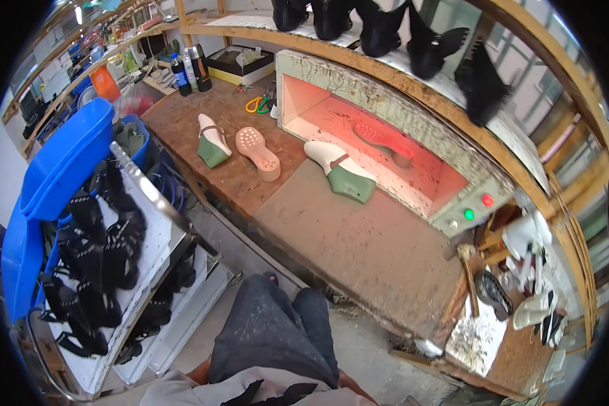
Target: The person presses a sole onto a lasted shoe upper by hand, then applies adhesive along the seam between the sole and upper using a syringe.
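Observation:
Neither of my hands shows; only a bit of my left arm [199, 373] and my right arm [355, 387] appears at the lower edge. On the brown workbench [318, 233] ahead lies a pale shoe upper on a green last [213, 142], tilted on its side. Just right of it rests a pinkish shoe sole [258, 154] with holes in its forepart. A second pale upper on a green last [340, 172] lies at the front opening of a heating box [446, 169]. Inside that red-lit box sits another sole [384, 143].
At left, a rack [152, 186] holds black shoe uppers [101, 264], beside blue bins [68, 162]. Black lasted shoes [379, 30] line the shelf above. A hammer [468, 277] and dark brush [494, 295] lie right. Bottles [181, 74] and scissors [257, 104] are at back.

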Demonstrator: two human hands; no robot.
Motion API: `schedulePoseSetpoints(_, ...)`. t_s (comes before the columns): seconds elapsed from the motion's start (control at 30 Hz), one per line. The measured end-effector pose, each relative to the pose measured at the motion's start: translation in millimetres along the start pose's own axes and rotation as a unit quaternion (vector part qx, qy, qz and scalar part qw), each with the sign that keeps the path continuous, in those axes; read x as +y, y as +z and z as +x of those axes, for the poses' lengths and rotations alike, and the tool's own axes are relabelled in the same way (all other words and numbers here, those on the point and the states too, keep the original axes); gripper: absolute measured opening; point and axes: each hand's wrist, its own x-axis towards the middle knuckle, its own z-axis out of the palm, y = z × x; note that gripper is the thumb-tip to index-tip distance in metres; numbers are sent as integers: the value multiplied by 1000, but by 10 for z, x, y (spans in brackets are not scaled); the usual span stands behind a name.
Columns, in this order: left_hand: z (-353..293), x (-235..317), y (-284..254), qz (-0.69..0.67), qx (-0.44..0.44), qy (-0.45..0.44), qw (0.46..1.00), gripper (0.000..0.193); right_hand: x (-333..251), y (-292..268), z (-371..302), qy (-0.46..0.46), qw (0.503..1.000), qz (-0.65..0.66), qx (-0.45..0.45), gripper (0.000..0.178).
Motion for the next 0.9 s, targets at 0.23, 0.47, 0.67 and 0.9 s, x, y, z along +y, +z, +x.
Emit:
schedulePoseSetpoints(0.23, -380, -106, 233, 101, 31, -44, 993, 48, 39, -1102, 84, 106, 991, 71, -42, 64)
schedulePoseSetpoints(0.47, -295, 309, -2893, 223, 53, -40, 972, 47, 446, -1637, -527, 191, 965, 173, -51, 73)
schedulePoseSetpoints(0.67, -75, 914, -3145, 269, 128, 38, 954, 47, -2174, -835, -23, 166, 956, 240, -22, 81)
schedulePoseSetpoints(0.9, -1054, 778, -1665, 361, 148, 20, 920, 47, -2340, -938, 222, -2, 969, 245, 28, 83)
